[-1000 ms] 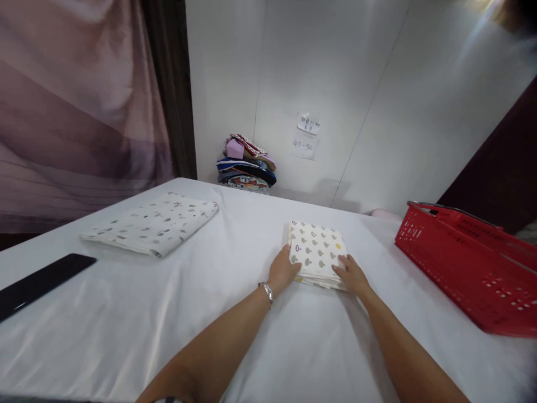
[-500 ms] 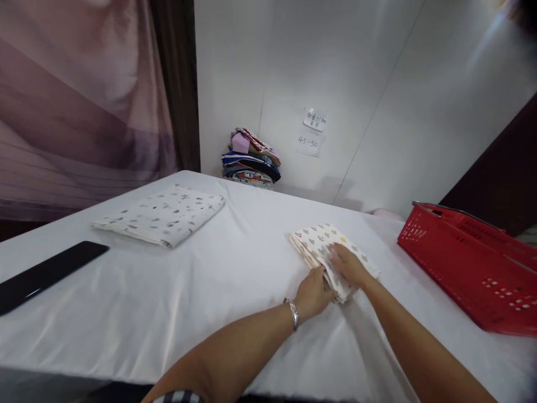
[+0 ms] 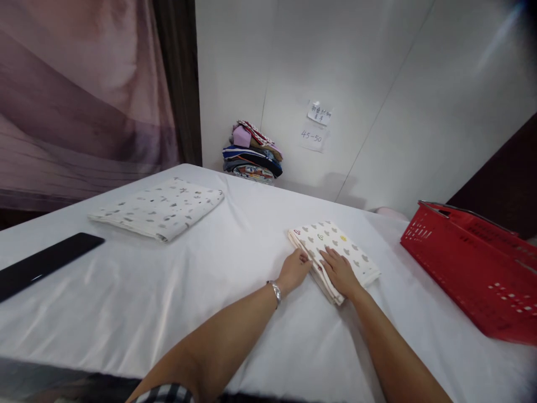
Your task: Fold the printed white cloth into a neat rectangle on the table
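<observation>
Touching mouse-print cloth (image 3: 353, 255): right hand (image 3: 340, 274) flat on top, fingers out, gripping nothing; left hand (image 3: 295, 271) half-curled at its left edge, can't tell if pinching layers. It sits folded on white table (image 3: 251, 240), right of centre. Red basket (image 3: 465, 268) further right; spotted cloth (image 3: 163, 207) and black slab (image 3: 46, 262) left; fabric stack (image 3: 253, 155) by wall (image 3: 377, 73).

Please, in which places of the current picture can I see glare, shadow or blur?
Head view: sheen on the white tablecloth, small bright reflection on the black slab, soft shadow low on the wall; also head view: upper-right corner dark and hazy, while right hand and folded cloth beneath look fairly clear.
</observation>
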A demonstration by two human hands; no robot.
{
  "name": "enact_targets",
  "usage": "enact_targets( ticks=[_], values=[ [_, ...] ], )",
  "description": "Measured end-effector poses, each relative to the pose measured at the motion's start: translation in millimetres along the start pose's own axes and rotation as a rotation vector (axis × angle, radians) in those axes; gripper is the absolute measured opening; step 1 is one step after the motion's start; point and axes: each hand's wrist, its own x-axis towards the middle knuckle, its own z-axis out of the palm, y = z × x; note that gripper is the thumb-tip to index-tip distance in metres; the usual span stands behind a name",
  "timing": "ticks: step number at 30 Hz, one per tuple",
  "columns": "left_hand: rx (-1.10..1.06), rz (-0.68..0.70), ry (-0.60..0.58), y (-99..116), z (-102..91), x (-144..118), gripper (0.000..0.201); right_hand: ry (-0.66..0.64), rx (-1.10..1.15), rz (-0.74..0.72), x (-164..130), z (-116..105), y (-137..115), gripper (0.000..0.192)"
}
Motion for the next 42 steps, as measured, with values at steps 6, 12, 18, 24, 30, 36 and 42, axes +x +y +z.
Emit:
enact_targets(
  ticks=[6, 12, 18, 24, 30, 36, 42],
  values=[
    [-0.387, -0.290, 0.001, 4, -5.9, 17, 0.021, 0.007, 0.027, 0.010, 1, 0, 0, 0.045],
    [-0.477, -0.371, 0.000, 5, -7.1, 28, 0.014, 0.119, 0.168, -0.024, 1, 4, 8, 0.043],
    [-0.547, -0.412, -0.030, 5, -9.4, 31, 0.009, 0.307, 0.473, -0.127, -4, -8, 8, 0.033],
    [-0.578, -0.404, -0.071, 9, -7.5, 28, 0.011, 0.201, 0.423, -0.111, -12, -16, -12, 0.029],
    [-0.488, -0.340, -0.084, 12, -2.0, 23, 0.013, 0.188, 0.352, -0.110, -12, -13, -17, 0.027],
    [-0.455, -0.364, -0.078, 14, -0.4, 20, 0.013, 0.220, 0.397, -0.115, -12, -12, -17, 0.028],
    [-0.478, -0.385, -0.091, 15, -0.5, 20, 0.013, 0.255, 0.445, -0.139, -12, -10, -16, 0.028]
  ],
)
